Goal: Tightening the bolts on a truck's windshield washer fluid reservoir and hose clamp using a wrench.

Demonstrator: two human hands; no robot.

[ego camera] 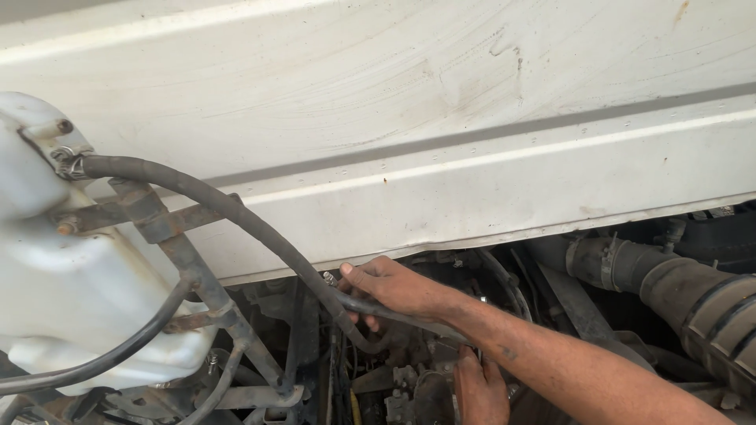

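— Where was the black rubber hose [260,232]?

— Running from the white plastic tank [71,275] down beneath the white body panel [441,142]. The left hand [394,287] had its grip closed round the hose's lower bend.

— And handling?

— Likely supple, grimy, light; best held near that bend. The right hand [479,389] sat lower among greasy metal, grip unclear.

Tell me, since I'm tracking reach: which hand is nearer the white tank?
Right. The right hand, fingers around the hose, lies right of the tank; the left hand sits lower and farther right.
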